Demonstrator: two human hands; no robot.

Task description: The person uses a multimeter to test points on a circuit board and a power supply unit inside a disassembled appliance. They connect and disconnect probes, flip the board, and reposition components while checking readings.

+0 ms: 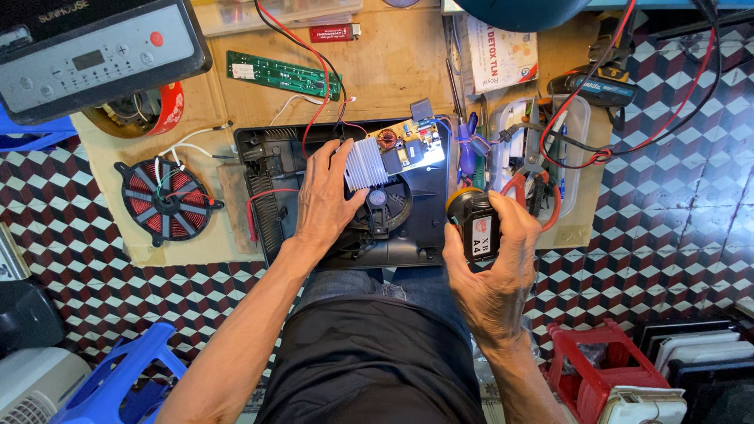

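The left hand lay flat, fingers spread, on the open black cooker base at the middle of the bench. Its fingertips touched the edge of the ribbed silver heatsink, and the palm covered the left part of the black fan below it. The circuit board sat just right of the heatsink, brightly lit.

The right hand was closed around a small black torch with a yellow rim, held near the base's right front corner and aimed toward the board. The two hands were apart, the fan between them.

Left of the base lay a red coil on its black carrier, white wires running from it toward the base. A long green board lay behind, and red leads crossed the bench down to the circuit board. The cooker's top panel rested at the far left corner. Right of the base, a clear tray held pliers with red handles. A blue stool stood on the checkered floor.
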